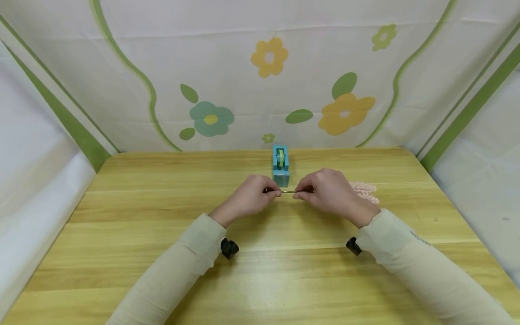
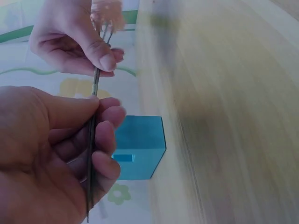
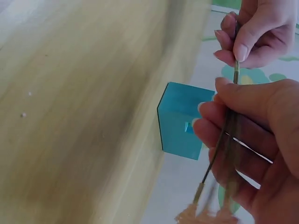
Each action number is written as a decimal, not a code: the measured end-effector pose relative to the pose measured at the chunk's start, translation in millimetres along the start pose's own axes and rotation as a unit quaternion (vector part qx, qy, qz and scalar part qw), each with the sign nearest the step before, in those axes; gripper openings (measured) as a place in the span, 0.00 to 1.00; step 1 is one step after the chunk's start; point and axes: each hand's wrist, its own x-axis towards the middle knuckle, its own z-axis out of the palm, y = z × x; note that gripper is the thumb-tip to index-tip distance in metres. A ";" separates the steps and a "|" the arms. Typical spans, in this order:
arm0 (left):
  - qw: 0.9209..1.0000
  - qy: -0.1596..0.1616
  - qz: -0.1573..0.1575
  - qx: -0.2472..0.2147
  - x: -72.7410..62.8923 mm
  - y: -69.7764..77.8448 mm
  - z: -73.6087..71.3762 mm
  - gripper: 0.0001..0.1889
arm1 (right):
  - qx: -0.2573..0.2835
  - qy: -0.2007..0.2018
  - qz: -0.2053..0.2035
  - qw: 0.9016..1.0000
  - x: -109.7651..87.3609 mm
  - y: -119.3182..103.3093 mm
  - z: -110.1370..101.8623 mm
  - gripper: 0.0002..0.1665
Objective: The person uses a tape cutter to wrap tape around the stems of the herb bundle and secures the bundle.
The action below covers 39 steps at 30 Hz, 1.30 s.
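Note:
Both hands hold a small bunch of thin dark flower stems (image 1: 288,192) level above the table, their thumbs close together near the middle. My left hand (image 1: 253,194) pinches the left part between thumb and fingertips; bare stem ends (image 2: 88,186) run down across its palm in the left wrist view. With thumb and fingers, my right hand (image 1: 329,192) pinches the stems just to the right. Past that hand stick out fluffy, pale pink, knitted-looking flower heads (image 1: 365,192). A lighter, shiny band (image 3: 237,70) shows on the stems between the two thumbs.
A blue tape dispenser (image 1: 281,164) with a greenish roll stands just beyond the hands, near the back edge of the wooden table (image 1: 260,280). Behind it hangs a white cloth (image 1: 227,58) printed with flowers. Tiny specks (image 3: 23,115) lie on the table.

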 end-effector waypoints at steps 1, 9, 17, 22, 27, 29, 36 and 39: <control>1.000 0.008 0.003 0.002 0.4 -0.1 0.0 0.10 | 0.012 -0.005 0.008 1.000 0.2 0.7 0.1 0.03; 0.999 0.049 0.006 0.014 3.1 0.8 1.3 0.08 | 0.047 -0.021 0.017 0.999 3.2 4.0 -1.0 0.03; 1.000 0.017 0.001 0.022 7.2 -1.8 -2.8 0.10 | 0.011 0.023 0.022 0.999 6.2 0.4 2.1 0.05; 0.998 0.053 0.003 0.021 9.2 -4.6 -4.0 0.08 | 0.083 -0.043 0.052 0.994 10.7 3.2 1.5 0.07; 0.999 0.049 -0.011 0.001 9.8 -6.9 -4.4 0.07 | 0.079 -0.041 0.039 0.995 12.4 4.2 5.5 0.06; 0.999 0.030 -0.017 -0.012 10.2 -7.0 -4.9 0.08 | 0.061 -0.020 0.031 0.997 11.9 3.7 8.0 0.05; 0.999 0.013 -0.032 -0.033 11.3 -7.9 -4.9 0.12 | 0.037 0.024 0.034 0.998 11.6 1.8 12.0 0.03; 0.998 0.038 -0.030 -0.028 11.5 -8.4 -4.5 0.10 | 0.057 0.002 0.037 0.998 12.9 4.3 10.9 0.06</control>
